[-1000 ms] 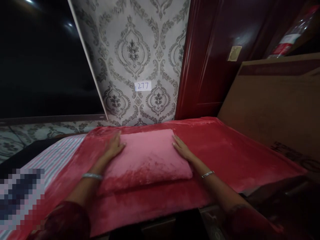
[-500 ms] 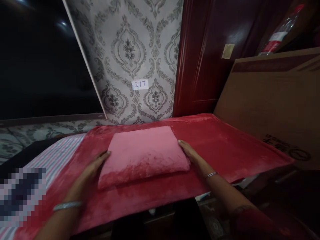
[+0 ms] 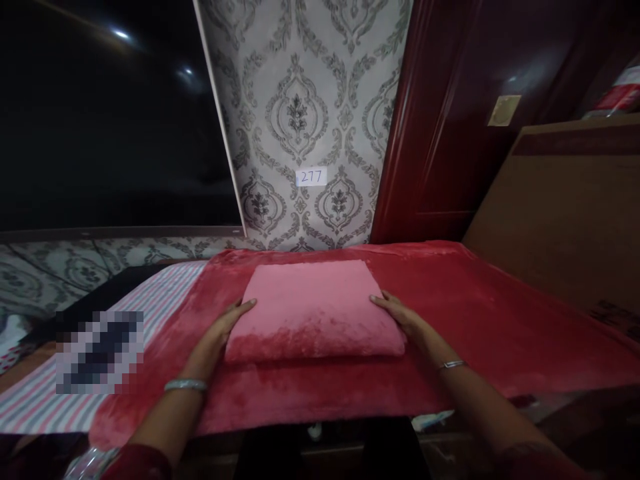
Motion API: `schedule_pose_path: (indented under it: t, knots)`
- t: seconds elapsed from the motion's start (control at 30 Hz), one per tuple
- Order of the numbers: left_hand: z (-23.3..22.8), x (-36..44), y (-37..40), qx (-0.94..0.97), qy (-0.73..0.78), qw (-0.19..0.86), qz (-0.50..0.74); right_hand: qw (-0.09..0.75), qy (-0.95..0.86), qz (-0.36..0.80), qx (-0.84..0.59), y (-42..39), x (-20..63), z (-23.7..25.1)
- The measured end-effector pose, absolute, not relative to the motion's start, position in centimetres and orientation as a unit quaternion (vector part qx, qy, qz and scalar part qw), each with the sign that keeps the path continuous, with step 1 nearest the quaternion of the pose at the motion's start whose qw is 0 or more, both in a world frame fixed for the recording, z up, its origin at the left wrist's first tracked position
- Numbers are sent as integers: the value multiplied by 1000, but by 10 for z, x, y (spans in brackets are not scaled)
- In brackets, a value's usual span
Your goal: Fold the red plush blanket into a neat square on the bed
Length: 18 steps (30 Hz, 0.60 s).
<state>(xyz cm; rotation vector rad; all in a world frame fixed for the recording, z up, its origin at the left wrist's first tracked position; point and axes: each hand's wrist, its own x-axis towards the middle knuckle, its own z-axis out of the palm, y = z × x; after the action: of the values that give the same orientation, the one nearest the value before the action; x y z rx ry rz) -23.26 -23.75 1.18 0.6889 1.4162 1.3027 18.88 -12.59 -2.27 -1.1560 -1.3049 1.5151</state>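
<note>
A folded pink plush cloth [image 3: 315, 293] with a darker red front fold lies flat as a thick rectangle. My left hand [image 3: 233, 320] grips its left side, thumb on the top face and the other fingers mostly hidden at the edge. At the right side my right hand [image 3: 397, 313] holds it the same way, thumb on top. Beneath the bundle spreads a red plush blanket [image 3: 465, 320] that covers most of the table.
A striped cloth [image 3: 165, 293] shows at the left with a blurred-out patch on it. Behind stand a dark television screen [image 3: 115, 133] and patterned wallpaper bearing a label [image 3: 311, 176] reading 277. A cardboard box [image 3: 575, 213] rises at the right, a bottle [image 3: 617, 93] on top.
My view has swung left, so everything sits further right. The folded cloth now lies more squarely before me, and both thumbs reach further onto its top.
</note>
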Motion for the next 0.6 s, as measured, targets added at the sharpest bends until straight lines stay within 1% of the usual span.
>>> schedule_pose_path:
  t: [0.1,0.2,0.3,0.4,0.5,0.6]
  knots:
    - [10,-233,-232,302,575,530,545,408,-525,609,-433,-127,188,-19]
    - [17,-230,-227,335,560,494,575,424,-536,593,-425,-124,186,-9]
    - [38,-225,-225,346,569,439,603,437,-553,577,-412,-115,185,15]
    - [63,-213,-226,338,569,413,626,447,-574,560,-397,-101,194,49]
    - [78,-193,-235,327,529,418,662,454,-591,541,-390,-85,213,79]
    - [67,-167,-250,324,494,448,670,448,-593,530,-408,-73,235,84]
